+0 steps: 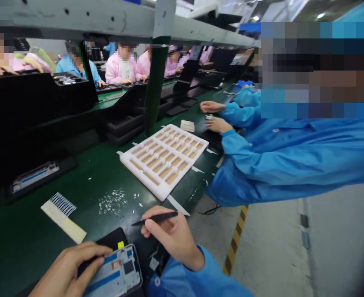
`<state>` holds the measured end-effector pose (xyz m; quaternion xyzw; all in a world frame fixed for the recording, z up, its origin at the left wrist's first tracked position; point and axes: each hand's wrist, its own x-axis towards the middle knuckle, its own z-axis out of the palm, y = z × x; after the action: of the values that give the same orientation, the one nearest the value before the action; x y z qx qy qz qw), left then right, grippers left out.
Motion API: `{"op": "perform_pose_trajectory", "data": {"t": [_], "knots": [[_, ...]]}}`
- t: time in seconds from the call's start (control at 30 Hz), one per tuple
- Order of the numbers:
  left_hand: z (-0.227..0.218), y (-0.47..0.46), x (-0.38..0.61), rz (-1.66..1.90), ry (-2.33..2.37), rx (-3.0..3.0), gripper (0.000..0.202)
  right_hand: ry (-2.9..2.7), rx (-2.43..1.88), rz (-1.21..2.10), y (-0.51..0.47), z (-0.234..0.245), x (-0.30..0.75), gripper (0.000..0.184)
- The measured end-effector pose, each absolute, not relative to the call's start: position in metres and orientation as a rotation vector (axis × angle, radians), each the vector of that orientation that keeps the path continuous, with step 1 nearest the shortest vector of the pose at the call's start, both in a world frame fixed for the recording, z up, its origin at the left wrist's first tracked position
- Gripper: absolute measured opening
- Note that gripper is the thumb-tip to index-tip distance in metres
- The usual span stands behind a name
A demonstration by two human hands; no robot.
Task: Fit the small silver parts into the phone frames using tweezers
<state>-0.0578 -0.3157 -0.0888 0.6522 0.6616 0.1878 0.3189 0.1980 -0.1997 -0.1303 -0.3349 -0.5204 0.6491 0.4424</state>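
At the bottom, my left hand (73,264) has its thumb and fingers on the upper left edge of a phone frame (118,282), a silvery shell with blue strips and a small yellow tab (120,245). The frame lies in a black holder (115,238) on the bench. Just above and right of it, my right hand (171,231) pinches black tweezers (160,218), their tip pointing left and apart from the frame. Beyond that tip lie many tiny white scraps (112,203). Left of them is a cream strip with a striped label sheet (62,219).
A white foam tray (162,194) with rectangular slots is taped to the green bench (89,173). Another phone frame (36,176) sits in a black holder at left. A co-worker's blue sleeve (280,161) reaches in from the right. A green post (155,86) stands behind the tray.
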Motion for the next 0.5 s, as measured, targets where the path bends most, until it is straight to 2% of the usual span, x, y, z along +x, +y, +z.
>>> {"op": "perform_pose_trajectory", "data": {"t": [0.13,0.5], "knots": [[-0.093,-0.311,-0.052,0.495,1.701,1.602,0.034,-1.549,-0.716,1.643,-0.224,-0.112,0.193,0.012],[-0.096,-0.309,-0.048,0.456,1.663,1.51,0.039,-1.768,-0.804,1.504,-0.228,-0.122,0.172,0.015]]}}
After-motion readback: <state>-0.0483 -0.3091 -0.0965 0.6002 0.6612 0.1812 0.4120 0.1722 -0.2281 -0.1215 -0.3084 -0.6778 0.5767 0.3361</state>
